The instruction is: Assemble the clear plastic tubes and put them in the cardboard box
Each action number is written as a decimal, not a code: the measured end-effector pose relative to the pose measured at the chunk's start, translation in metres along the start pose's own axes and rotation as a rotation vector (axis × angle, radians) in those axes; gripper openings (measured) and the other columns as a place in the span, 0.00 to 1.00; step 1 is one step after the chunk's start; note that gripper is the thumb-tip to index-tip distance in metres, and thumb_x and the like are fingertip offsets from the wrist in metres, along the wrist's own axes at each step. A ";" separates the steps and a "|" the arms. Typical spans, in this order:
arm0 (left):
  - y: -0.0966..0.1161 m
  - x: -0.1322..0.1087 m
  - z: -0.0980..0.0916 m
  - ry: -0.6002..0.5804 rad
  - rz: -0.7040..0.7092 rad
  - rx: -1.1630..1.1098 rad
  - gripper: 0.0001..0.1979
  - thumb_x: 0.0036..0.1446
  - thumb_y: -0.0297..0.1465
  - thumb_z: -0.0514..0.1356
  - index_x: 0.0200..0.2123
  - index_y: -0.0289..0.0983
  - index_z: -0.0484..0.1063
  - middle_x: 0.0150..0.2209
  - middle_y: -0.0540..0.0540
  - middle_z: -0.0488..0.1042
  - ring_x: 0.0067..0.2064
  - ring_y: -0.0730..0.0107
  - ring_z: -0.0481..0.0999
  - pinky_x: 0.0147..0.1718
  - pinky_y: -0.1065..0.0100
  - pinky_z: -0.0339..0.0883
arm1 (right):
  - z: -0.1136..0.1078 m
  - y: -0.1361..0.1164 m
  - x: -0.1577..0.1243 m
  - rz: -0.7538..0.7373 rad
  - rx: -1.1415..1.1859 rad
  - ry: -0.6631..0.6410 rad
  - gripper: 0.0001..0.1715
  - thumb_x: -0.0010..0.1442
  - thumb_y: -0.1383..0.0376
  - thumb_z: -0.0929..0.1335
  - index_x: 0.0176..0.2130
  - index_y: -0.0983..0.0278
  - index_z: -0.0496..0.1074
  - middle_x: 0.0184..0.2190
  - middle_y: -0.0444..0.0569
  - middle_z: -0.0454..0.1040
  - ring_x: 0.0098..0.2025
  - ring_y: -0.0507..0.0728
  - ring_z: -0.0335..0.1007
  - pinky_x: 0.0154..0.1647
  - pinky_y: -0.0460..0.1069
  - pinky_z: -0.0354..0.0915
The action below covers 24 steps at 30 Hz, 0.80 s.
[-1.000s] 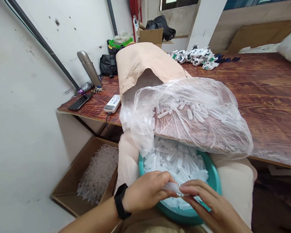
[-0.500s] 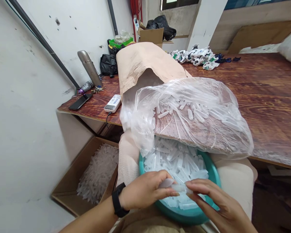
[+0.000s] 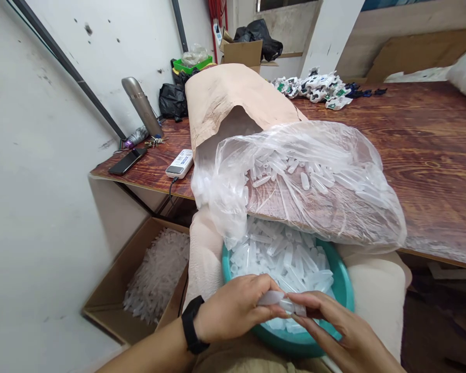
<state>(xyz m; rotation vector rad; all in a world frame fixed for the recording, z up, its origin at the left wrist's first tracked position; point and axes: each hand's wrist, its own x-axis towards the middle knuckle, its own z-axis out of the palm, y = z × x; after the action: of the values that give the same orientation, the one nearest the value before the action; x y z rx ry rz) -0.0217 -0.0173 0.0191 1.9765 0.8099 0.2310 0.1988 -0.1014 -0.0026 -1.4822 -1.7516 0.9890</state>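
Observation:
Over a teal basin (image 3: 345, 290) my two hands meet. My left hand (image 3: 236, 308), with a black band at its wrist, pinches a translucent white plastic tube (image 3: 271, 298). My right hand (image 3: 330, 318) has its thumb and fingertips closed on a second small translucent tube piece (image 3: 295, 308), which touches or lies right beside the first; whether they are joined I cannot tell. Below the hands the basin, between my legs, is heaped with loose translucent tubes (image 3: 283, 254). A clear plastic bag (image 3: 318, 207) holding more such tubes lies at the table's edge, partly over the basin.
A cardboard box (image 3: 104, 311) full of small translucent pieces stands on the floor at left. On the wooden table (image 3: 435, 155) are a brown paper sack (image 3: 225, 88), a phone (image 3: 128, 161), a power bank (image 3: 179, 164), a metal flask (image 3: 142, 106) and a pile of white-and-dark items (image 3: 322, 88).
My right hand has moved slightly left, closer to my left hand, and its fingertips now close around the tube piece. The view has shifted a little.

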 end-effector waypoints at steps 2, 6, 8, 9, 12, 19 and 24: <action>0.000 0.000 0.001 -0.001 0.016 0.018 0.14 0.64 0.39 0.61 0.45 0.36 0.72 0.43 0.44 0.79 0.45 0.62 0.78 0.42 0.68 0.67 | -0.001 0.001 -0.001 -0.018 -0.085 -0.019 0.15 0.69 0.55 0.65 0.53 0.53 0.73 0.45 0.46 0.80 0.43 0.56 0.80 0.42 0.45 0.74; -0.001 0.000 0.004 0.006 0.063 0.056 0.13 0.65 0.38 0.60 0.47 0.36 0.72 0.45 0.43 0.79 0.48 0.61 0.77 0.47 0.66 0.67 | -0.004 0.000 0.000 -0.076 -0.267 -0.096 0.21 0.73 0.54 0.57 0.40 0.56 0.74 0.33 0.46 0.80 0.34 0.57 0.79 0.34 0.47 0.73; -0.001 -0.001 0.004 0.005 0.058 0.051 0.13 0.65 0.38 0.60 0.47 0.36 0.72 0.45 0.44 0.79 0.48 0.61 0.78 0.47 0.66 0.67 | -0.005 -0.003 0.001 -0.071 -0.308 -0.108 0.19 0.72 0.53 0.58 0.41 0.57 0.73 0.34 0.46 0.79 0.32 0.56 0.78 0.32 0.47 0.72; -0.001 -0.001 0.004 0.007 0.050 0.049 0.13 0.65 0.38 0.60 0.47 0.36 0.72 0.45 0.43 0.79 0.48 0.61 0.78 0.47 0.66 0.67 | -0.006 -0.004 0.001 -0.061 -0.317 -0.102 0.17 0.72 0.53 0.59 0.44 0.57 0.72 0.36 0.47 0.79 0.33 0.56 0.78 0.33 0.47 0.71; -0.002 0.000 0.004 0.015 0.032 0.043 0.13 0.65 0.39 0.60 0.47 0.37 0.72 0.45 0.44 0.79 0.48 0.60 0.77 0.47 0.65 0.67 | -0.008 -0.005 0.004 -0.060 -0.317 -0.132 0.20 0.73 0.53 0.57 0.41 0.57 0.72 0.33 0.46 0.77 0.32 0.56 0.77 0.32 0.48 0.70; -0.002 0.004 0.004 -0.004 0.007 0.028 0.14 0.64 0.40 0.60 0.47 0.38 0.72 0.45 0.44 0.79 0.47 0.59 0.77 0.46 0.65 0.67 | -0.009 0.002 0.007 -0.087 -0.313 -0.156 0.19 0.73 0.53 0.57 0.40 0.57 0.71 0.33 0.46 0.77 0.34 0.57 0.76 0.34 0.49 0.69; -0.001 0.003 0.002 -0.033 0.026 0.015 0.14 0.66 0.39 0.59 0.50 0.38 0.70 0.47 0.43 0.78 0.49 0.60 0.77 0.47 0.64 0.67 | -0.007 0.003 0.010 -0.123 -0.356 -0.134 0.17 0.72 0.53 0.59 0.40 0.57 0.70 0.34 0.46 0.76 0.35 0.58 0.76 0.34 0.50 0.68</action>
<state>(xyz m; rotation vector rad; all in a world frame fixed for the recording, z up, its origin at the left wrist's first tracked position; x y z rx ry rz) -0.0186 -0.0165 0.0166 2.0005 0.7671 0.2076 0.2045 -0.0903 -0.0019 -1.5238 -2.1756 0.7551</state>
